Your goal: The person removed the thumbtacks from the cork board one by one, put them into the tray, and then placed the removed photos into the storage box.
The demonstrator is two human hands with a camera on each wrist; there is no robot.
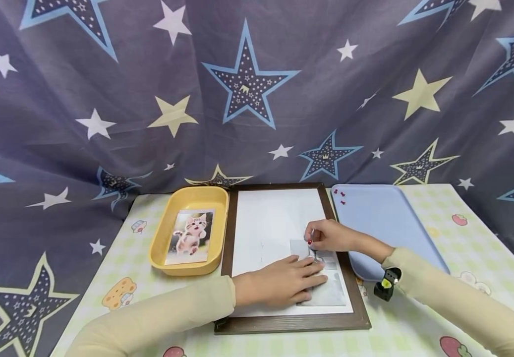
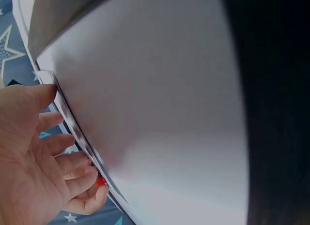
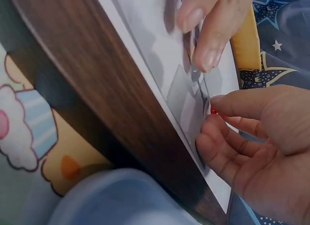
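A greyish photo (image 1: 333, 292) lies on the lower right of a white board (image 1: 265, 218) with a dark brown wooden frame (image 1: 292, 325). My left hand (image 1: 281, 282) rests on the photo with its fingers spread and fairly straight, covering part of the picture. Between thumb and forefinger, my right hand (image 1: 330, 235) pinches a red push pin (image 3: 214, 111) at the photo's upper part. The pin's red head shows between the fingertips in the right wrist view, close over the photo's surface. Its point is hidden.
Left of the board stands a yellow tray (image 1: 158, 248) holding a kitten photo (image 1: 190, 238). A blue tray (image 1: 386, 213) lies to the right, with several red push pins (image 1: 343, 194) in its far left corner. A star-patterned curtain (image 1: 257, 148) hangs behind the checked tablecloth (image 1: 185, 302).
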